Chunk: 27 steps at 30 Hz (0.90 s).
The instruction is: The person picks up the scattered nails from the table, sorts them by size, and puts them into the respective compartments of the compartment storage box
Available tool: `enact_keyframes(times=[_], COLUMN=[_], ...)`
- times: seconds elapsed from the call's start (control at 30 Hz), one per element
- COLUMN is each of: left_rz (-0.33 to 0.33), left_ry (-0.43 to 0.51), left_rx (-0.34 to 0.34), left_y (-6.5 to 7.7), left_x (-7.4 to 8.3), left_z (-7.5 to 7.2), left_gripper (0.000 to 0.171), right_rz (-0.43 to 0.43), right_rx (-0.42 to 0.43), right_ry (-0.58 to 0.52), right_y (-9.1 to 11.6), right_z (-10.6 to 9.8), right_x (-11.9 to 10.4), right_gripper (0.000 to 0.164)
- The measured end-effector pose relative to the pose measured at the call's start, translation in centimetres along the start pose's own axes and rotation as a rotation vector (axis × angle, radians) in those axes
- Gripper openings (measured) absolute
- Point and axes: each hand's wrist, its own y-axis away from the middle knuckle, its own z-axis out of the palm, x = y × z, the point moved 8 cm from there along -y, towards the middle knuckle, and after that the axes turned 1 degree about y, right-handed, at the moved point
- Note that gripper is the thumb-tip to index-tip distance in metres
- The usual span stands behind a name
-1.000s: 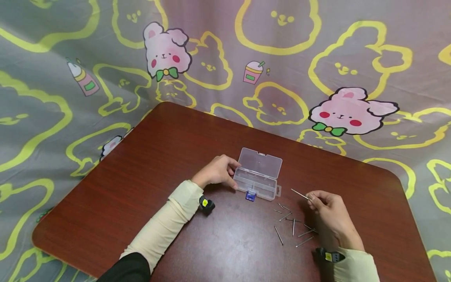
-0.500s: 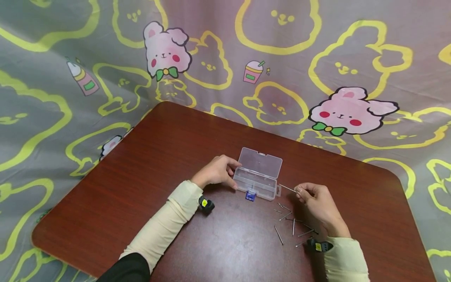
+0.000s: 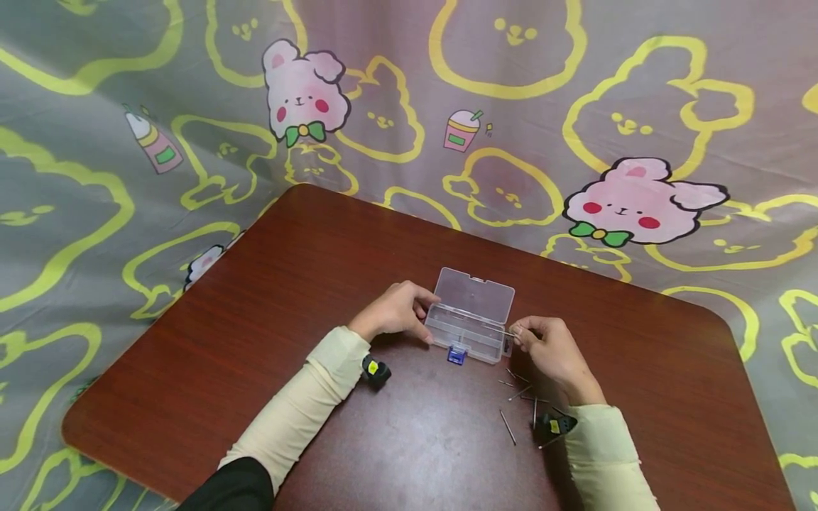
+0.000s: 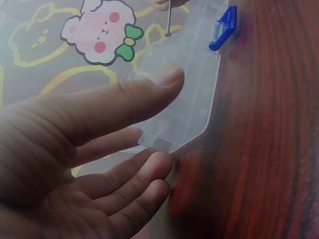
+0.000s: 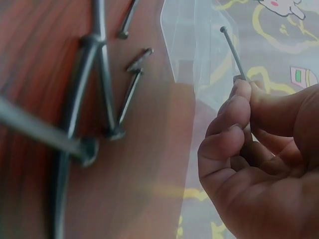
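Observation:
A clear plastic compartment box [image 3: 441, 323] stands on the table with its lid [image 3: 474, 294] tipped back and its blue latch [image 3: 456, 355] hanging at the front. My left hand [image 3: 399, 310] holds the box's left end, thumb at the front corner and fingers toward the back. Between thumb and fingertips, my right hand [image 3: 554, 351] pinches a thin metal nail [image 5: 233, 55] by one end. Its headed end points left, over the box's right part. In the right wrist view a small dark end also shows at the fingertips; whether it is a second nail is unclear.
Several loose nails [image 3: 508, 427] lie scattered on the brown table [image 3: 307, 262], in front of the box and partly under the right wrist. A patterned curtain [image 3: 383, 85] hangs behind the table's far edge.
My right hand has moved left and away from me, carrying the nail from beside the box to over its right end. The left hand and the box have stayed in place.

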Motion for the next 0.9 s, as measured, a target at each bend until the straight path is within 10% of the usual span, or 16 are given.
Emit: enact_keyframes(times=[0.9], left_rz=[0.016], left_ry=[-0.005], left_rx=[0.005], left_y=[0.0], left_x=[0.0], left_z=[0.0], left_gripper=[0.075], right_rz=[-0.082], right_rx=[0.081], right_ry=[0.328], right_y=[-2.4], right_z=[3.4], right_x=[-4.5], right_gripper=[0.014])
